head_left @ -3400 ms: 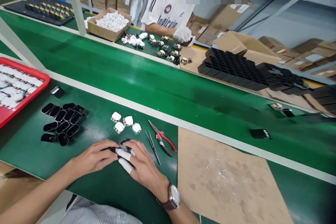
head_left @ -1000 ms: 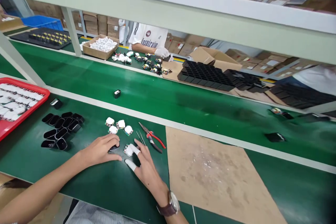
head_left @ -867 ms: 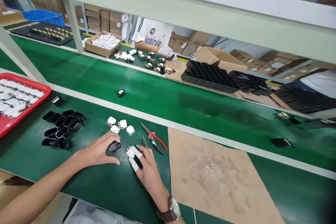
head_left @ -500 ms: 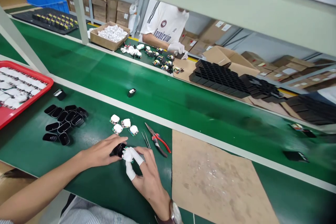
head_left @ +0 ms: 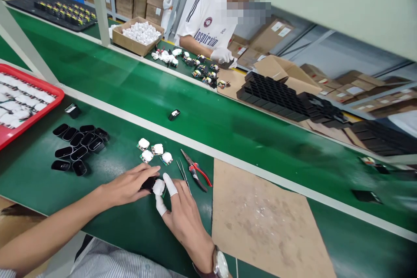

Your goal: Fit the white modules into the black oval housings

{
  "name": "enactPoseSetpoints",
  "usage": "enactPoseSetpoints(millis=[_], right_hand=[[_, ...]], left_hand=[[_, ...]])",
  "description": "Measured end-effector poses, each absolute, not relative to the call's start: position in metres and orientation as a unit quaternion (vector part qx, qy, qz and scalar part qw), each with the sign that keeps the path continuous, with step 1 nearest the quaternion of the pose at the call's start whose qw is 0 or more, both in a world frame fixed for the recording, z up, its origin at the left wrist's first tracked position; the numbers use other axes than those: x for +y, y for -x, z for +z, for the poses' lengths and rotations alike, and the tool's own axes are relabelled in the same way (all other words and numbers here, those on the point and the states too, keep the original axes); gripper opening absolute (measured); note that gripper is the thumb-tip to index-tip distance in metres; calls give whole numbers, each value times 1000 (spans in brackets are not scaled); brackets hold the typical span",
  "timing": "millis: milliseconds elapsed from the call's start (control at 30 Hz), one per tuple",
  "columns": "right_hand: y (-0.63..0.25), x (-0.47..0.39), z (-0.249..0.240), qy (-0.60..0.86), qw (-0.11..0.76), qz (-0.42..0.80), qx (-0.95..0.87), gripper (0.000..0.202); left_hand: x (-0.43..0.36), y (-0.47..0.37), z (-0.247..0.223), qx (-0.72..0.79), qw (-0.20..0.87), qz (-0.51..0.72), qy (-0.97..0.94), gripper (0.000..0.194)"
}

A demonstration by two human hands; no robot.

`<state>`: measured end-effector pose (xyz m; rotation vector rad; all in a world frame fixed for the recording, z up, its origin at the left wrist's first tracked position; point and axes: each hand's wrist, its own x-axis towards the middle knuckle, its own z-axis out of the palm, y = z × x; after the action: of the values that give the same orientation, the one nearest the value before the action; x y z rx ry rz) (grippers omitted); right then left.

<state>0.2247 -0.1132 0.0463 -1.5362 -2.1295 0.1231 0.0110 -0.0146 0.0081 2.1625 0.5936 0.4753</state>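
My left hand (head_left: 135, 184) is closed around a black plastic housing (head_left: 149, 183), mostly hidden by the fingers. At the housing's right end sits a small circuit board with a white cover (head_left: 159, 187), partly inside it. My right hand (head_left: 184, 210), with white finger cots on thumb and index finger, grips this board from the right. Several like white-covered boards (head_left: 157, 149) lie just beyond my hands. Tweezers (head_left: 184, 177) and red-handled pliers (head_left: 196, 170) rest to their right. Several empty black housings (head_left: 78, 153) stand grouped at the left.
A red tray (head_left: 60, 97) of white-topped parts is at far left. A green conveyor belt (head_left: 137, 95) crosses beyond the bench, carrying a filled housing (head_left: 174, 114). Brown cardboard (head_left: 270, 221) covers the bench at right. Across the belt, a gloved person handles a black part.
The white-covered board sits closer to the black housing, and my right index finger has shifted up. On the belt, the filled housing has travelled right. The view has tilted slightly.
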Motion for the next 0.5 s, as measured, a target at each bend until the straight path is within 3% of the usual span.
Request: enactPoseSetpoints(millis=[167, 333, 500], right_hand=[[-225, -113, 47, 564, 222, 66, -793, 51], [-233, -115, 51, 558, 241, 80, -790, 55], [-239, -115, 48, 515, 281, 77, -806, 27]], left_hand=[[-15, -11, 7, 237, 418, 187, -857, 80], [-15, -12, 9, 251, 421, 175, -854, 78], [-15, -13, 8, 250, 445, 166, -844, 77]])
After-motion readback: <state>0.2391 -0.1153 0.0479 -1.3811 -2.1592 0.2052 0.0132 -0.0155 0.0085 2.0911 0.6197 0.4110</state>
